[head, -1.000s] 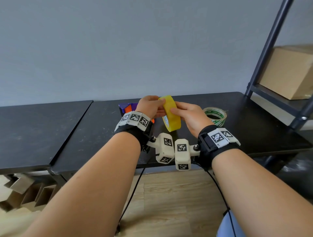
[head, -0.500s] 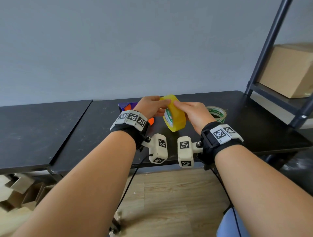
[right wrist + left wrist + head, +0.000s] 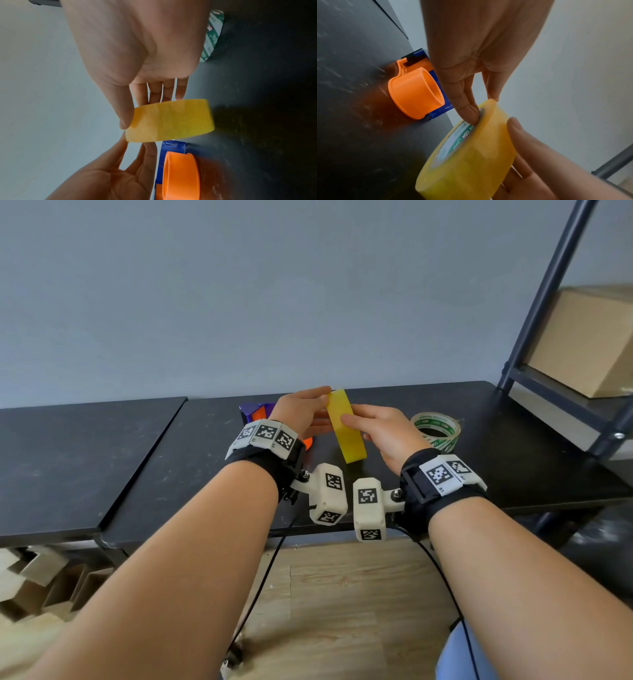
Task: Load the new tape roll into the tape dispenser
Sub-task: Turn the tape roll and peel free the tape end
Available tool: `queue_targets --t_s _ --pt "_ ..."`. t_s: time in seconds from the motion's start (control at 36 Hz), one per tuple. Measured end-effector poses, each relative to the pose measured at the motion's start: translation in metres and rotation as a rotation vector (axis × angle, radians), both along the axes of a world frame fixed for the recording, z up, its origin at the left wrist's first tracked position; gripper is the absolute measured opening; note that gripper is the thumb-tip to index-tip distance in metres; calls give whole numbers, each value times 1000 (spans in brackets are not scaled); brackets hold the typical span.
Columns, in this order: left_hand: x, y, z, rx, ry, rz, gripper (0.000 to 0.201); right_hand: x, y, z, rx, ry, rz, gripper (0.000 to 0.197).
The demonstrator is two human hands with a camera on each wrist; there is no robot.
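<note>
A yellow tape roll [image 3: 346,433] is held upright, edge-on to me, above the black table [image 3: 205,474]. My left hand [image 3: 320,409] pinches its top rim, with fingertips [image 3: 471,113] tucked into the core. My right hand [image 3: 356,424] grips the other side, its thumb [image 3: 126,119] lying on the outer tape face and its fingers behind the roll. The tape dispenser [image 3: 255,414], blue with an orange hub [image 3: 414,94], lies on the table just behind my left hand. Its hub is bare.
A nearly used-up roll with green print [image 3: 436,431] lies flat on the table to the right of my right hand. A dark metal shelf frame [image 3: 534,313] with a cardboard box [image 3: 589,344] stands at the far right. Another black table [image 3: 68,460] adjoins on the left.
The yellow roll has turned from showing its printed side to standing edge-on. Both hands kept hold of it and shifted their fingers slightly around it.
</note>
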State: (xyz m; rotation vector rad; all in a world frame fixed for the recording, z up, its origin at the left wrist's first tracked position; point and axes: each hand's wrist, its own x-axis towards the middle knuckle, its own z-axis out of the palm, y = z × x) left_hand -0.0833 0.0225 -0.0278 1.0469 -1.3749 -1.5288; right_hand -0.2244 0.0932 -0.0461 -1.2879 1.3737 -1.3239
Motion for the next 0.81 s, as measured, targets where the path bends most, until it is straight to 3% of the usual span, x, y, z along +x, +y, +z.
queue_targets --t_s 0.36,0.44,0.67,0.81 --pt "0 3 0 -67 -121 -35 42 1 -2 1 56 -41 -108 29" --pt "1 3 0 -71 -118 -68 42 1 -7 3 60 -41 -193 36" --pt "-6 6 1 -33 -79 -18 40 0 -7 3 49 -45 -169 15" --pt "-8 2 2 -12 -63 18 39 -3 -2 1 46 -53 -141 26"
